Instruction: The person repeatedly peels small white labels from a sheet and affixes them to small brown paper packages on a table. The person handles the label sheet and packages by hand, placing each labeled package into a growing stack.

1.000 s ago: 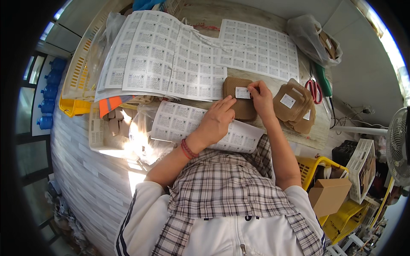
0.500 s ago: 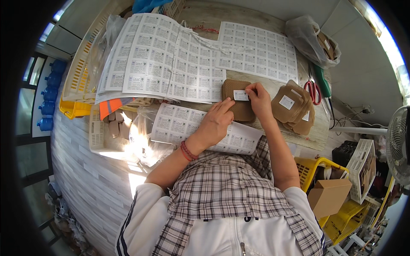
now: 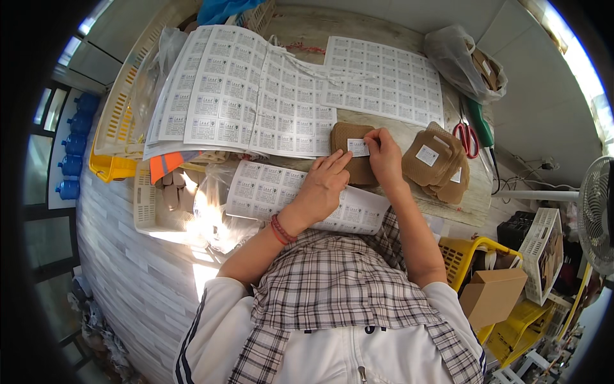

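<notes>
A small white label [image 3: 357, 147] lies on a stack of brown, rounded textured pieces [image 3: 362, 171] at the table's front. My right hand [image 3: 386, 161] pinches the label's right end between thumb and finger. My left hand [image 3: 316, 194] rests its outstretched fingertips at the label's left edge and on the brown pieces. Under my left forearm lies a sheet of printed labels [image 3: 262, 187], at the table's front edge. To the right of my right hand is a fanned pile of similar brown pieces [image 3: 417, 168], some bearing white labels.
Several overlapping label sheets [image 3: 220, 89] cover the table's left, and another sheet [image 3: 384, 77] lies at the back. Red-handled scissors [image 3: 467, 137], a green-handled tool [image 3: 481, 121] and a plastic bag [image 3: 454, 61] sit at right. A fan [image 3: 596, 217] stands beyond; crates [image 3: 137, 96] are at left.
My hands stay at the label with little movement. The right fingers have shifted slightly left along it; the whole view has moved a little.
</notes>
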### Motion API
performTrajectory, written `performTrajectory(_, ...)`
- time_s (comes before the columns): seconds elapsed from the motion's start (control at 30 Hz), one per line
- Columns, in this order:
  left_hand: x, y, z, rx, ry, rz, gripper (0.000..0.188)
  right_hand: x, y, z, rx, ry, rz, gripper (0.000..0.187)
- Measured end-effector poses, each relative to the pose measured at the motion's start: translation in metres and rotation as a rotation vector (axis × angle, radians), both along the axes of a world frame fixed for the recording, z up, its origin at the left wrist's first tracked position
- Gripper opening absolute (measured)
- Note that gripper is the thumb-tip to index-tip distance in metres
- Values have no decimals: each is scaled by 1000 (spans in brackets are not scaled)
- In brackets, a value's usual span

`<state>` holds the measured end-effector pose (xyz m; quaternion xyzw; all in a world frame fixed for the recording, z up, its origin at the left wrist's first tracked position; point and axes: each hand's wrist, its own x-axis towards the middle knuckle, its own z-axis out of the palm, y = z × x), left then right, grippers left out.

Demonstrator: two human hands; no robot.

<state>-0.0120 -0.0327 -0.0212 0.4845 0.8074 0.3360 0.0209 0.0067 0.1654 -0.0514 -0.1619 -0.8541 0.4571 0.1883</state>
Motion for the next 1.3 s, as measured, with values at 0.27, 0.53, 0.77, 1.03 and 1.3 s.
performTrajectory(0.27,2,2,2,-51,32,6,3,6,-12,4,378,7,-16,27)
performTrajectory(0.53,0,3,-3,-32,-4,-5,7,7,-9,-12,385,117,-145,13)
performTrajectory(0.77,-3,1,0,-94,23,-15,7,4,-2,-8,483,432,-118,15)
performTrajectory(1.03,0,-1,-7,-95,26,-9,8,7,11,3,-275,-20,-1,76)
performTrajectory(1.3,1,-2,-12,-120,-20,7,8,18,13,3,-519,2,80,80)
